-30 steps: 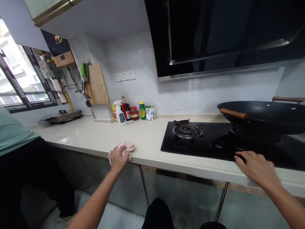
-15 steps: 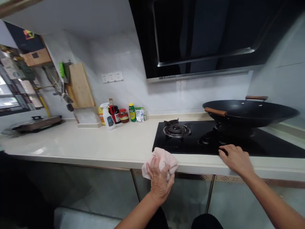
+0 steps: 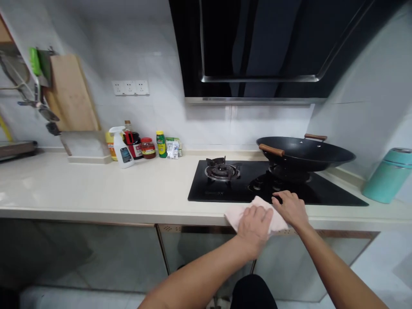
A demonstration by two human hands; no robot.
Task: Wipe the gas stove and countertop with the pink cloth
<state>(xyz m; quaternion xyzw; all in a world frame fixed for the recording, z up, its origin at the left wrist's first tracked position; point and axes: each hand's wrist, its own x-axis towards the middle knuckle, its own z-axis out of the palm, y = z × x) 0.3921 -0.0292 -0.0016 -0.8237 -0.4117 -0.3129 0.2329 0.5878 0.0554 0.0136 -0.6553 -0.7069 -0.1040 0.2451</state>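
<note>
My left hand [image 3: 255,228] presses a pale pink cloth [image 3: 278,220] against the front edge of the white countertop [image 3: 141,195], its fingers bent over the fabric. Just to the right, my right hand [image 3: 292,208] rests palm down at the front rim of the black gas stove [image 3: 222,195], fingers apart and holding nothing. The cloth's right part lies close to the right hand's thumb. Behind that hand, a large black wok [image 3: 309,154] with wooden handles sits on the right burner.
A spray bottle [image 3: 122,150], a sauce jar [image 3: 148,148] and a green bottle [image 3: 161,145] stand along the back wall. At far right is a turquoise flask [image 3: 388,176]. The range hood [image 3: 257,47] hangs above the stove. A cutting board [image 3: 72,92] leans at left.
My left hand has slid the cloth rightward along the counter edge, close to my right hand. The view has turned right, bringing the turquoise flask into sight.
</note>
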